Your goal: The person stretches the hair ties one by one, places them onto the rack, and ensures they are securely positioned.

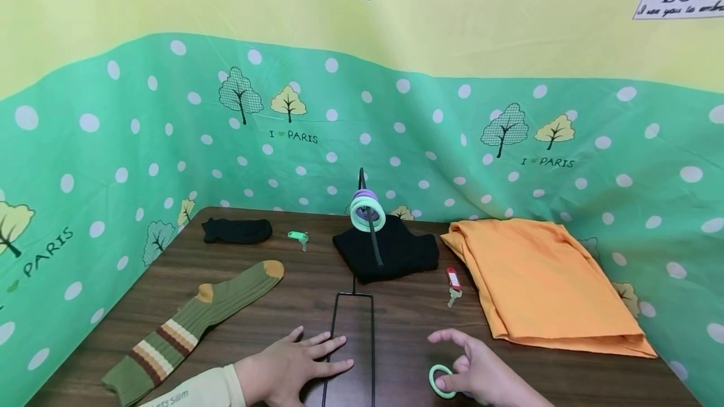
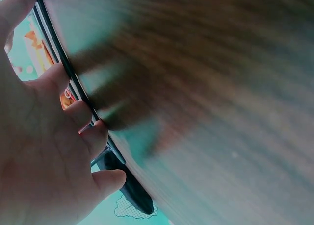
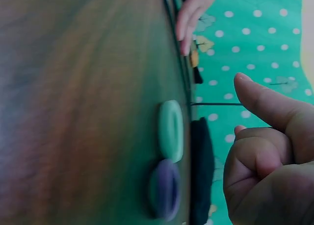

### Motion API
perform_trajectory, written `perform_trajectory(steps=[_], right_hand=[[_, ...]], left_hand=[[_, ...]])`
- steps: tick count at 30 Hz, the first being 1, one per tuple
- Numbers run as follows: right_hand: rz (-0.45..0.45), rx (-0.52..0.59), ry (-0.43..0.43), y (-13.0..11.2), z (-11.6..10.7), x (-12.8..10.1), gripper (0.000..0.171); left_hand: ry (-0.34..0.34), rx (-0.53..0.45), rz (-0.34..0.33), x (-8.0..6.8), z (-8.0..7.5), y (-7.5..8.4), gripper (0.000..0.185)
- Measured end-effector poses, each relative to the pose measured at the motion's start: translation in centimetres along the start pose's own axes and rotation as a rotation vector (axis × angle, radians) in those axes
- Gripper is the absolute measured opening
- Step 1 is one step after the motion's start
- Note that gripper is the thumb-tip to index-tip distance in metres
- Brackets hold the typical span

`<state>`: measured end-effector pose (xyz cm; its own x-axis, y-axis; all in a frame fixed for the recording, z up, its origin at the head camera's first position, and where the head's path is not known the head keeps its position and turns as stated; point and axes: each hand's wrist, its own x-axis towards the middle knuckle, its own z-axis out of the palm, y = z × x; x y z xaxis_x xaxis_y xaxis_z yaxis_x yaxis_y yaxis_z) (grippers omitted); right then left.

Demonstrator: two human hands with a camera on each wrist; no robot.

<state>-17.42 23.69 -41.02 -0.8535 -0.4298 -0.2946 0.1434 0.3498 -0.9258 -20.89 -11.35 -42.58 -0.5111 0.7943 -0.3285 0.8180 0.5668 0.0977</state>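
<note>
Right hand (image 1: 481,375) (cut off below) pinches one green ring (image 1: 440,381); left hand (image 1: 294,363) lies flat on the stand (image 1: 353,331); two rings (image 1: 367,209) hang above.

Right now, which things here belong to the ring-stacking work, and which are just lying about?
In use:
left hand flat on the wire stand's base
right hand at the green ring
rings on the rod

Lying about:
striped sock
black sock
orange cloth
red key tag
green key tag
</note>
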Motion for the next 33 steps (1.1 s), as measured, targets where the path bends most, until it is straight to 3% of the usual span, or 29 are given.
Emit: perform_trajectory(steps=[7,13,24,33], right_hand=[[0.088,0.053,-0.047,1.5,-0.4,0.0,0.065],[0.051,-0.088,-0.042,2.5,-0.7,0.2,0.057],[0.051,-0.068,-0.035,2.7,-0.4,0.2,0.042],[0.079,-0.113,-0.006,2.1,-0.1,0.5,0.033]], left_hand=[[-0.001,-0.033,0.003,-0.1,-0.1,0.0,0.081],[0.009,-0.051,0.005,-0.2,-0.1,0.0,0.080],[0.030,-0.062,0.040,-0.2,0.0,-0.2,0.080],[0.023,-0.067,0.042,-0.2,-0.2,-0.2,0.080]])
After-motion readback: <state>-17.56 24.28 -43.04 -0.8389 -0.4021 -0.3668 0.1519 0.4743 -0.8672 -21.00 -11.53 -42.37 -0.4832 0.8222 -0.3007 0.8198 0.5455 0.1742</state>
